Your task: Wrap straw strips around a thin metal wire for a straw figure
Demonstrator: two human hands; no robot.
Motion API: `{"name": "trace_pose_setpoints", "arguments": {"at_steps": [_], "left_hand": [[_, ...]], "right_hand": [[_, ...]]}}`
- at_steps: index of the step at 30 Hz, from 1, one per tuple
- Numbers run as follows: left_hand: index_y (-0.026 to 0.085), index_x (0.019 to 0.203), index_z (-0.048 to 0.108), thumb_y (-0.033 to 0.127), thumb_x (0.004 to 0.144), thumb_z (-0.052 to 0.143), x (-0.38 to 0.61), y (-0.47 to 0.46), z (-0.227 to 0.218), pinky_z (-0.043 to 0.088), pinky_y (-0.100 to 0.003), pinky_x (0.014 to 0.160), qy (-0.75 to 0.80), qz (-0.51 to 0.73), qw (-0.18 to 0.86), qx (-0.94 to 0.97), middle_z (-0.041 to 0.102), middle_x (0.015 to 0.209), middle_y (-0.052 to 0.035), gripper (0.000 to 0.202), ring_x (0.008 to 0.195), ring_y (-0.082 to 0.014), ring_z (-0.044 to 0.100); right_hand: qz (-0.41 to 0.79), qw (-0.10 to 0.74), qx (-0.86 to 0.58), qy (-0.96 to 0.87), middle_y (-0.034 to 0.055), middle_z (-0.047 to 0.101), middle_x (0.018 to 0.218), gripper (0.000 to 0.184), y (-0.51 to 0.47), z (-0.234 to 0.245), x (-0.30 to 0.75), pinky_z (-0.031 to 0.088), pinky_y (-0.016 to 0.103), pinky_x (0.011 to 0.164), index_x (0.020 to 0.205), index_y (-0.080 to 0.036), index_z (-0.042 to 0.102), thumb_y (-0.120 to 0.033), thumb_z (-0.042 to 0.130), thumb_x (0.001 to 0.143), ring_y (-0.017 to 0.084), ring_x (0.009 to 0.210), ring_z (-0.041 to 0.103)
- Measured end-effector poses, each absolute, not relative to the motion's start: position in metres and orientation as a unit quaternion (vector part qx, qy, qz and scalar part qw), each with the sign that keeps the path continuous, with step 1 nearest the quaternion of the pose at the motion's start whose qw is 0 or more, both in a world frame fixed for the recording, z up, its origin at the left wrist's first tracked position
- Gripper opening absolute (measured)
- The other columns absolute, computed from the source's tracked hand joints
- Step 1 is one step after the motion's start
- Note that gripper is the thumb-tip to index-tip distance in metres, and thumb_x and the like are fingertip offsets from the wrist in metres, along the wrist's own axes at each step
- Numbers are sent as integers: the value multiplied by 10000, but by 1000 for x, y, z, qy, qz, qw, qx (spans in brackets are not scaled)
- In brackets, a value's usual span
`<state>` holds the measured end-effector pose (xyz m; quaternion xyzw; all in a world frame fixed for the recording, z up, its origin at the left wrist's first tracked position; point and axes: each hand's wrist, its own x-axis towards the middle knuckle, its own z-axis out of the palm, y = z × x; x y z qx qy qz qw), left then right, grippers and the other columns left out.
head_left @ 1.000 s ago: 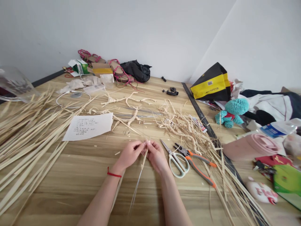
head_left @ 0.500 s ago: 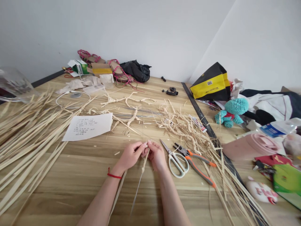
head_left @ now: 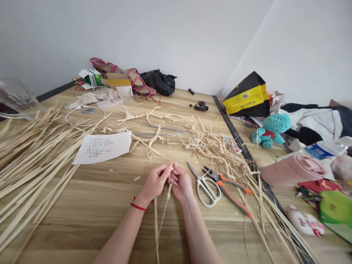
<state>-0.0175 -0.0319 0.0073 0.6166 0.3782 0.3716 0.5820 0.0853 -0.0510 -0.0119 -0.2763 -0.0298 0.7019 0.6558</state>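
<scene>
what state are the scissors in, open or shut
Shut: the scissors beside the right hand have their blades together, tapering to one point.

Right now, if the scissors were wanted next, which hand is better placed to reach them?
Likely the right hand: the scissors lie just to its right, handles nearest. The left hand is farther away, across the wrapped wire.

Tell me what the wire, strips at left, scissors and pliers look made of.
Wire: likely bare metal, thin with a grey shine.
Strips: perhaps dried plant fibre, being flat, matte and straw-coloured.
Scissors: grey, shiny blades suggest metal; smooth pale handles, probably plastic.
Pliers: dark head suggests metal; grey-and-orange grips, plastic or rubber.
</scene>
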Motion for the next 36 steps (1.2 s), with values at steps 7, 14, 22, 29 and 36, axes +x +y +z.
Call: {"name": "trace_pose_setpoints", "arguments": {"at_steps": [7, 14, 22, 29, 36], "left_hand": [[171, 531, 421, 354, 827, 494, -20, -32, 11, 304, -215, 488, 380, 369, 595, 605, 405, 495, 53, 356, 486, -88, 387], [169, 522, 436, 329, 832, 482, -24, -29, 9, 277, -220, 469, 392, 359, 604, 594, 389, 473, 53, 352, 450, -78, 340], [163, 548, 443, 378, 801, 527, -21, -29, 3, 204, -211, 426, 376, 373, 691, 493, 334, 458, 64, 343, 425, -63, 277], [151, 578, 493, 361, 766, 583, -15, -36, 2, 221, -205, 441, 357, 417, 721, 423, 340, 486, 63, 295, 452, -58, 281], [135, 695, 592, 416, 747, 585, -14, -39, 10, 222, -210, 432, 380, 412, 695, 451, 367, 510, 57, 285, 455, -60, 282]], "right_hand": [[738, 628, -246, -31, -84, 335, 500, 199, -52, -9, 89, 231, 94, 306, 623, -127, 515, -203, 653, 746, 15, 379, 229], [755, 617, -219, -21, -29, 456, 556, 261, -55, -7, 93, 350, 112, 377, 869, -75, 625, -322, 545, 847, 47, 449, 371], [690, 652, -302, -94, -42, 449, 513, 244, -54, -5, 84, 272, 120, 343, 591, -112, 553, -257, 669, 749, 29, 416, 344], [640, 686, -331, -101, -85, 350, 437, 362, -55, -1, 74, 168, 126, 305, 522, -149, 435, -319, 666, 743, 15, 362, 219], [655, 675, -326, -94, -67, 359, 453, 371, -56, 0, 77, 204, 138, 308, 523, -157, 440, -376, 605, 773, 28, 360, 254]]}}
